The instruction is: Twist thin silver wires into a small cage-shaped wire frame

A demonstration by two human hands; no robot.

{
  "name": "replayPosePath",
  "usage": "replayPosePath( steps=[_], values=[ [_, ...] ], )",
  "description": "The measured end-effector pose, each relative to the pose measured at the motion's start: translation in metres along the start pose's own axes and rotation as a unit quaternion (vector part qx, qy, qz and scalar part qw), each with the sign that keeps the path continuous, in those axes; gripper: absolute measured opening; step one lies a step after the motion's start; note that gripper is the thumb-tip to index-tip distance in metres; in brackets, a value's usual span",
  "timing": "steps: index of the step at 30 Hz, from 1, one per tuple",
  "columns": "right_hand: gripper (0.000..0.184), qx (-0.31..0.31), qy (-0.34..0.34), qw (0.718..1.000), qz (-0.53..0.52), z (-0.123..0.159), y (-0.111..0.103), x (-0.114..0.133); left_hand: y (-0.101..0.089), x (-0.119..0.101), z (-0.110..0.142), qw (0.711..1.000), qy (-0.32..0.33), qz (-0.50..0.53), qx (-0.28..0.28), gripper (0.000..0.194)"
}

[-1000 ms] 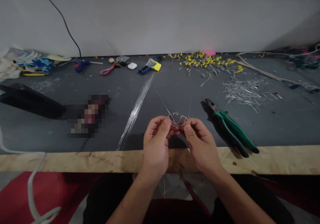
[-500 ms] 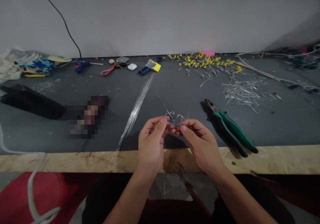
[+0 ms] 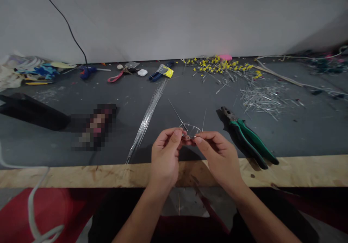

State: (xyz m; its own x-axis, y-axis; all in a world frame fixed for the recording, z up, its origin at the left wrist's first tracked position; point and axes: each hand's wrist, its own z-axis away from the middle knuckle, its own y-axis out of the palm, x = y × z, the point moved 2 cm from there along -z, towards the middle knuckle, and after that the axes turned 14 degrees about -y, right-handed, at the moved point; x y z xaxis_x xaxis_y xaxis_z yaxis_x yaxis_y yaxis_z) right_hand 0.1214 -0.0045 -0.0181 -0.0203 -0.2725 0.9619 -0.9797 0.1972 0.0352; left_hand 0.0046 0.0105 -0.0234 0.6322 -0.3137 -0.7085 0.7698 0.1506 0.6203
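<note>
Round silvery ring of thin metal wire (image 3: 191, 127): it is showing an open middle, with little wire bits crossing it.
Ring's pose: it is looking like a flat oval from up here, and its near edge is partly hiding behind fingers.
Ring's place: it is sitting between the bare left hand (image 3: 166, 152) and the bare right hand (image 3: 219, 156), and both are pinching it.
Long straight grey wire (image 3: 176, 112): it is poking up and left from the ring.
Thin straight silvery wire (image 3: 204, 120): it is pointing up at the ring's right side.
</note>
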Motion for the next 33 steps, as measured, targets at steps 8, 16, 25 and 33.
replayPosePath(
  steps=[8,16,25,33],
  values=[
    [0.005,0.001,0.038,0.995,-0.087,-0.003,0.004,-0.003,-0.003,-0.003,-0.003,0.999,0.024,0.021,0.002,0.007],
    [0.002,0.004,0.037,0.995,-0.092,-0.001,0.003,-0.003,-0.004,-0.005,-0.001,0.999,0.04,-0.018,-0.005,0.005],
    [0.008,0.024,0.085,0.976,-0.2,0.007,0.015,-0.008,0.0,-0.003,0.002,0.997,0.074,-0.007,0.001,0.004],
    [0.012,0.019,0.105,0.968,-0.225,0.009,0.022,-0.007,-0.002,-0.001,0.006,0.991,0.119,-0.058,-0.025,0.007]
  ],
)
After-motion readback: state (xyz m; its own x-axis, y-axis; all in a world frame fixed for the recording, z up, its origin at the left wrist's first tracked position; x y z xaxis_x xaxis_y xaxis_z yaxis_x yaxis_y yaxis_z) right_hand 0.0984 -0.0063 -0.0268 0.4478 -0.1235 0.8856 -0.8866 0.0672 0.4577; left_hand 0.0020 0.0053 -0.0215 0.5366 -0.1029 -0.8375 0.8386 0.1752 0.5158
